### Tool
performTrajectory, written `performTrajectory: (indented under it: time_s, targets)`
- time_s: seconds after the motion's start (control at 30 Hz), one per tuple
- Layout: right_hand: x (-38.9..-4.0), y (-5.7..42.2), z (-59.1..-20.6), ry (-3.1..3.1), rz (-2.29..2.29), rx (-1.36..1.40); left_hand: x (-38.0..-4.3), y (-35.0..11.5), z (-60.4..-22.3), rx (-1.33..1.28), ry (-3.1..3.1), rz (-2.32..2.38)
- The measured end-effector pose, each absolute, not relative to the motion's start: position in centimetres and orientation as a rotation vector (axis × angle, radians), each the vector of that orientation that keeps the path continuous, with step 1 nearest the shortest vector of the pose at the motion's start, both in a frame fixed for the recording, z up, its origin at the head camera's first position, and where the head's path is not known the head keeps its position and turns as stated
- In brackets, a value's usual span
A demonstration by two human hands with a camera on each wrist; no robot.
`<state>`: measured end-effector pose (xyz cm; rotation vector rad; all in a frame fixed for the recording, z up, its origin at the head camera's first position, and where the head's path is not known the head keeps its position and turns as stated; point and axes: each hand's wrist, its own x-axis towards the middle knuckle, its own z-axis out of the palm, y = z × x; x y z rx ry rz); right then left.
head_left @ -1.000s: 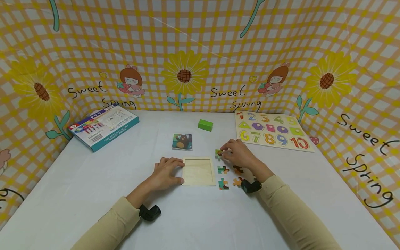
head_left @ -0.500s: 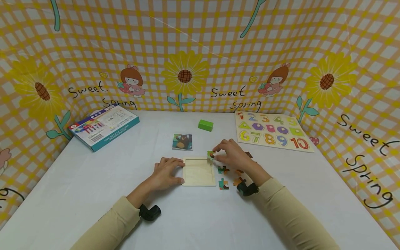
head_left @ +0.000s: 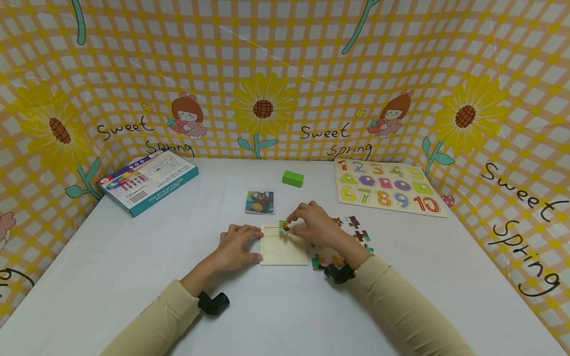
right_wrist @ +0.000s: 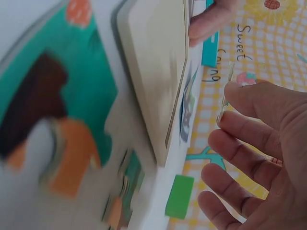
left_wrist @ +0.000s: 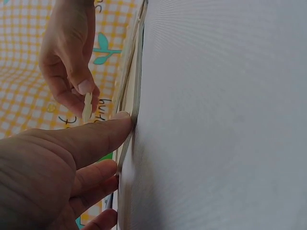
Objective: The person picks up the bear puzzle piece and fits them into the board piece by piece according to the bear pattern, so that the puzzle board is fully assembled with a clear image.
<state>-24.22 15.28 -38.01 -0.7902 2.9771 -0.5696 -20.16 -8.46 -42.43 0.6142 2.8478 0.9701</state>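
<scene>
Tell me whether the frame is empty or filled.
Empty: bare wood shows inside the frame, and the piece is pinched in the right grip, clear of it.

Bench (head_left: pixel 89 296) covered in white. Box (head_left: pixel 153 178) seen at far left, laid flat and turned at an angle; its teal side is printed "FIVE SETS OF COLUMN". Green block (head_left: pixel 293 178) placed near the far edge, lying on a long side. Number board (head_left: pixel 389 190) laid at far right; digits 1 to 10 are split by a middle row of coloured shapes. Backdrop (head_left: pixel 276 54) checked in yellow and orange, printed with sunflowers, strawberry-holding figures and "Sweet Spring".
</scene>
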Motion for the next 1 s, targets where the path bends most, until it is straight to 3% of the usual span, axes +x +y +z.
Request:
performTrajectory:
  time_s: [1.0]
  targets:
    - [-24.5,12.0,-39.2,2.959,-0.356,-0.835,-20.2,-8.6,-42.2,0.592,2.826,0.98]
